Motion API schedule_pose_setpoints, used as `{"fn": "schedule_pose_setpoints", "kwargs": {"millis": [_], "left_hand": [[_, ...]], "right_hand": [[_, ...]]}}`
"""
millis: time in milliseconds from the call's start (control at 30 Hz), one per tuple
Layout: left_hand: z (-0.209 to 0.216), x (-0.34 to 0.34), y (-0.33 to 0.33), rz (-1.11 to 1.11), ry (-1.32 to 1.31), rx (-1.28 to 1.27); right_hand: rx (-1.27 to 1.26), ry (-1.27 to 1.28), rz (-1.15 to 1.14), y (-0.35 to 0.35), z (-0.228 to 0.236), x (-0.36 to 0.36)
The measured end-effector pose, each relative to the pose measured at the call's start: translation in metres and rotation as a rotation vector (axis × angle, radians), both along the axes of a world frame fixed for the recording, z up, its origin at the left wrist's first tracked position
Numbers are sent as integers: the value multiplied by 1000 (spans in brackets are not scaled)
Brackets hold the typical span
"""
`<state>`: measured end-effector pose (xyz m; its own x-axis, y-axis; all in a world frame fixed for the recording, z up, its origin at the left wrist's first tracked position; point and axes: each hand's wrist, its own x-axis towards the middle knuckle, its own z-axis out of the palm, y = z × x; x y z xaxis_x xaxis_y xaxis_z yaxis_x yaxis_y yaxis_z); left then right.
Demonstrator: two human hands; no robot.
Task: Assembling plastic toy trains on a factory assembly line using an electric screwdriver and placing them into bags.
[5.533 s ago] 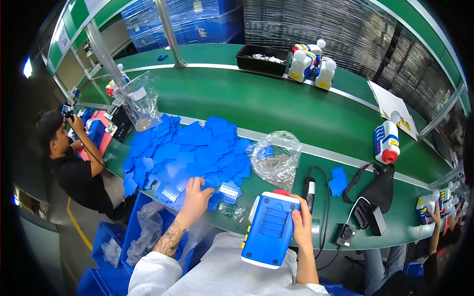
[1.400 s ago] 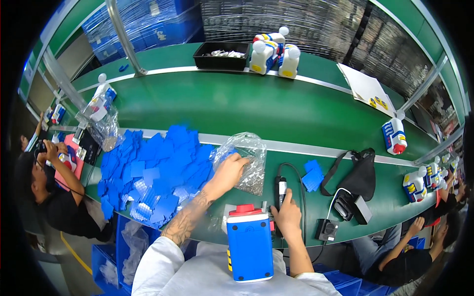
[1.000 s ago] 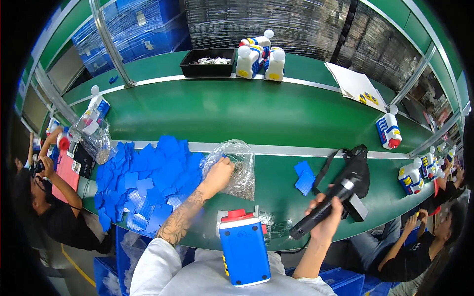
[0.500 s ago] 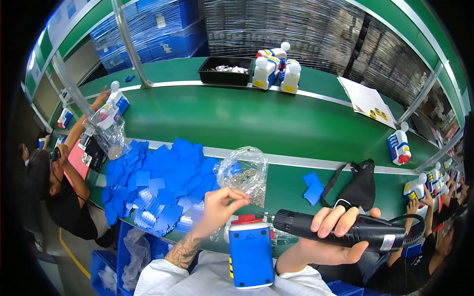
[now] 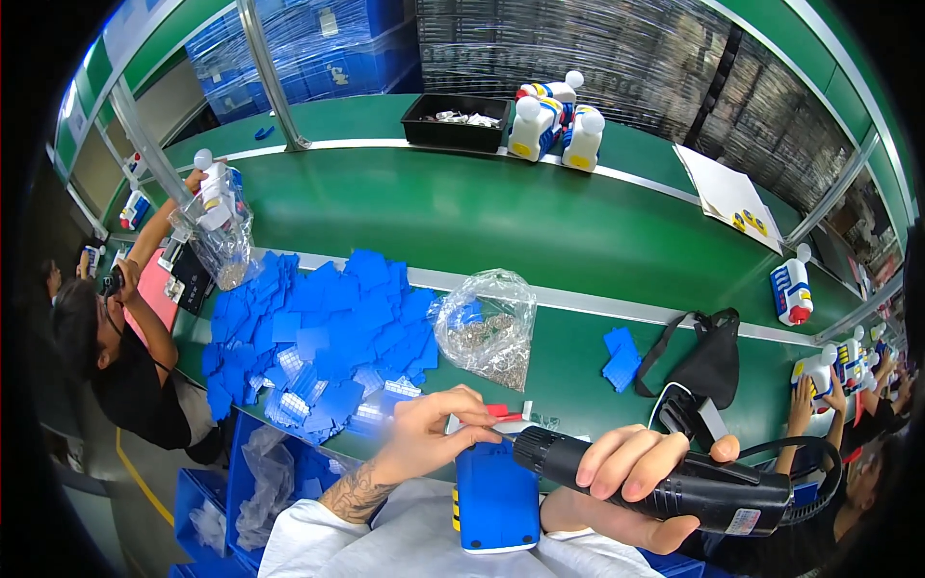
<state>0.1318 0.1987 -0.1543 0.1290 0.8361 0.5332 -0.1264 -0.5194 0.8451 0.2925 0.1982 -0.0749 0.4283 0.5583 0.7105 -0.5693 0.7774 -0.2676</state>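
My right hand (image 5: 641, 477) is wrapped round a black electric screwdriver (image 5: 694, 486), its bit pointing left. At the bit's tip, the fingers of my left hand (image 5: 438, 433) are pinched together; whatever is between them is too small to make out. Just below stands a blue and white plastic toy-like unit (image 5: 497, 501) with a red part at its top, its flat blue side facing up, close against my body. A clear plastic bag of small metal screws (image 5: 496, 352) lies beyond my hands. To its left a heap of blue plastic squares (image 5: 337, 318) is spread out.
A black strapped pouch (image 5: 703, 361) and a few blue squares (image 5: 621, 359) lie to the right. Finished-looking white and blue units (image 5: 583, 140) stand by a black bin (image 5: 455, 123) at the back. Co-workers sit on both sides; blue crates (image 5: 207, 520) are at lower left.
My left hand has come down and right to meet the screwdriver's tip. The screwdriver has shifted slightly left and down. At left, a co-worker's hand now reaches a white unit.
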Motion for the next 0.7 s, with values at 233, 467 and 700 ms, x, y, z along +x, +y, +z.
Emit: {"fn": "schedule_pose_setpoints", "kwargs": {"millis": [233, 467, 700], "left_hand": [[10, 11, -6, -20, 297, 32], [-10, 24, -36, -3, 434, 28], [-38, 26, -50, 31, 483, -62]], "right_hand": [[-94, -57, -23, -7, -1, 5], [-207, -437, 8, -23, -20, 21], [-299, -532, 63, -22, -31, 14]]}}
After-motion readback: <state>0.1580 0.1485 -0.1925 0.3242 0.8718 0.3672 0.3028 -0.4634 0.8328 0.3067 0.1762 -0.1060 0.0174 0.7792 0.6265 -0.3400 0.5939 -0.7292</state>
